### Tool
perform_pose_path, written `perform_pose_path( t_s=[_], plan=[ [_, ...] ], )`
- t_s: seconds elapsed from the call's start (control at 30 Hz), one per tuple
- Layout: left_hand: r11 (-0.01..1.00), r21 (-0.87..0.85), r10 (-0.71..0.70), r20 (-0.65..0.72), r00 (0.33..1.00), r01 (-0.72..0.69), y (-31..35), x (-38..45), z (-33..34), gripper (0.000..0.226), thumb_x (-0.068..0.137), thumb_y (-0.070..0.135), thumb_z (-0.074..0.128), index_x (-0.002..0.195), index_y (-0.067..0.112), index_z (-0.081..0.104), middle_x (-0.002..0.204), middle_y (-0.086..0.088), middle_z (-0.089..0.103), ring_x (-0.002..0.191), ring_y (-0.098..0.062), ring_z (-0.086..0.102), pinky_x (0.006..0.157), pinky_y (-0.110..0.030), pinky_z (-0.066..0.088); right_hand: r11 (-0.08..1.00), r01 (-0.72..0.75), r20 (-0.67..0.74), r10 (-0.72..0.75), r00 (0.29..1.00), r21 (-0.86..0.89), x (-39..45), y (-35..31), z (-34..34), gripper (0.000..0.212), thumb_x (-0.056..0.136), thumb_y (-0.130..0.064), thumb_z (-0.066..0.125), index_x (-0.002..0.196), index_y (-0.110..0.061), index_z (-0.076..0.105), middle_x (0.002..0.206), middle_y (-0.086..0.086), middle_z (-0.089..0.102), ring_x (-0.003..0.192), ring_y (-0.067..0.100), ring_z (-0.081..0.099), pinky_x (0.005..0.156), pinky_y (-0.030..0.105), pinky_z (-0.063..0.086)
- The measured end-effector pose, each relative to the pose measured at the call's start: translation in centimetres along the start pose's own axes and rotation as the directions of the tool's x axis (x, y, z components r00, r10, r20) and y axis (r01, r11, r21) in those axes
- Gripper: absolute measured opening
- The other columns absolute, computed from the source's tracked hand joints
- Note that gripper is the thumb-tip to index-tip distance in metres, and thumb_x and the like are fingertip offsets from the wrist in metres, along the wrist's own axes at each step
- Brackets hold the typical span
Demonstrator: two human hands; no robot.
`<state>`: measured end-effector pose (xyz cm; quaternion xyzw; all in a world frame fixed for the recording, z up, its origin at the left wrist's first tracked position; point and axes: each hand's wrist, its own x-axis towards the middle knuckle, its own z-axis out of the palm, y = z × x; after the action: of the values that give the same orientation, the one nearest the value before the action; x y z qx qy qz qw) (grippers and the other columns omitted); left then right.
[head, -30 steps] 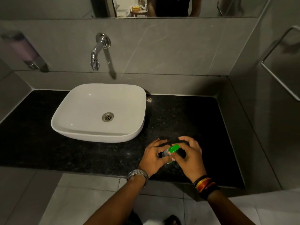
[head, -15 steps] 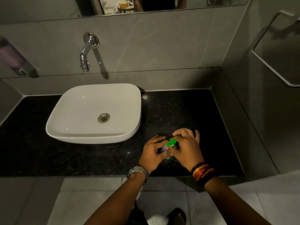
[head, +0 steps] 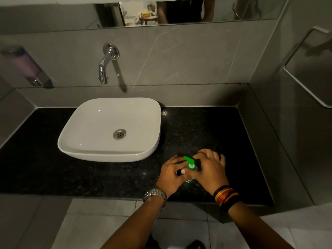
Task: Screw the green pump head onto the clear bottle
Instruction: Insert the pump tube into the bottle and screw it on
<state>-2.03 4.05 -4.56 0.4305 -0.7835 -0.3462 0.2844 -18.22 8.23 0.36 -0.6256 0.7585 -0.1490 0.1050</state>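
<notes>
- Head view: green pump head [head: 190, 163] sits atop upright clear bottle [head: 190, 180] on tabletop [head: 206, 126], between both hands.
- Left hand [head: 172, 174] clamped on bottle; right hand [head: 208, 169] pinches pump collar, nearer for twisting.

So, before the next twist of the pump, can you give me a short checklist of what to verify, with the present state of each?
1. Green pump head sits on top of the clear bottle: ok.
2. Left hand grips the bottle: cannot tell, since the bottle is mostly hidden by the hands.
3. Right hand holds the pump's collar: ok.
4. Bottle stands on the black countertop, away from its front edge: ok.
5. Thread fully tightened: cannot tell.
6. Bottle clear of the white sink: ok.
</notes>
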Motion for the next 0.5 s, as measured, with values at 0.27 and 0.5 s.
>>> perform_pose_path(
  t_s=[0.27, 0.5],
  plan=[
    [0.996, -0.01, -0.091, 0.06, 0.994, 0.092, 0.1, 0.2, 0.0, 0.045, 0.081, 0.039, 0.083, 0.123, 0.025, 0.075, 0.141, 0.004, 0.065, 0.143, -0.012, 0.046, 0.127, -0.039, 0.029, 0.992, 0.011, -0.144, 0.007, 0.99, 0.127, 0.0, 0.3, 0.5, 0.042, 0.066, -0.068, 0.069, 0.07, -0.029, 0.056, 0.08, -0.011, 0.053, 0.087, 0.016, 0.056, 0.095, 0.039, 0.042],
    [0.991, 0.047, -0.125, 0.074, 0.989, 0.122, 0.3, 0.1, -0.1, 0.052, 0.086, 0.042, 0.078, 0.134, 0.027, 0.068, 0.146, 0.004, 0.061, 0.148, -0.019, 0.04, 0.126, -0.047, 0.027, 0.897, 0.049, -0.035, -0.037, 0.999, 0.439, -0.8, 1.8, 1.2, 0.046, 0.07, -0.058, 0.072, 0.102, -0.025, 0.073, 0.12, -0.009, 0.057, 0.115, 0.011, 0.049, 0.099, 0.035, 0.048]
  ],
)
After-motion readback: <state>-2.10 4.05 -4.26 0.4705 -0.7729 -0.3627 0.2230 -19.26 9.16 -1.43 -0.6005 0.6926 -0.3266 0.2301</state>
